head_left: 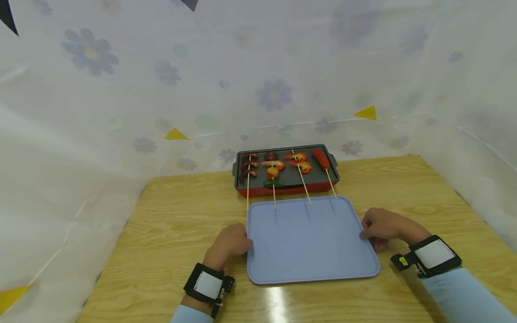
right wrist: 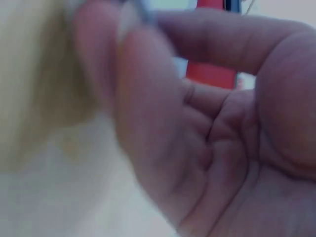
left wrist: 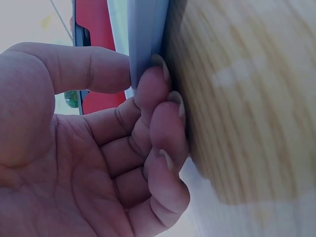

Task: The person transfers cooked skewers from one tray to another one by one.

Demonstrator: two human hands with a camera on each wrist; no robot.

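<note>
1. Between the two grips lies a tray point(head_left: 311, 242), pale lilac-blue and rectangular, with rounded corners and a low raised rim, over the wood-grained tabletop point(head_left: 190, 206)
2. The left grip point(head_left: 231, 241) pinches the tray's left side, thumb point(left wrist: 98, 69) at the rim and fingers point(left wrist: 165, 126) curled in at its edge, close to the tabletop
3. The right grip point(head_left: 381, 226) pinches the opposite side, its thumb near the rim
4. Ahead of both grips stands a red-sided grill point(head_left: 261, 192) with a dark plate, holding four skewers point(head_left: 304, 184); their stick ends point back toward the tray, and whether they touch it is unclear
5. The tray's underside is hidden, so whether it rests fully on the tabletop cannot be told
6. At the right grip, the wrist view is blurred and the fingers cover most of the tray's edge; at the left grip, the wrist view cuts off the grill
</note>
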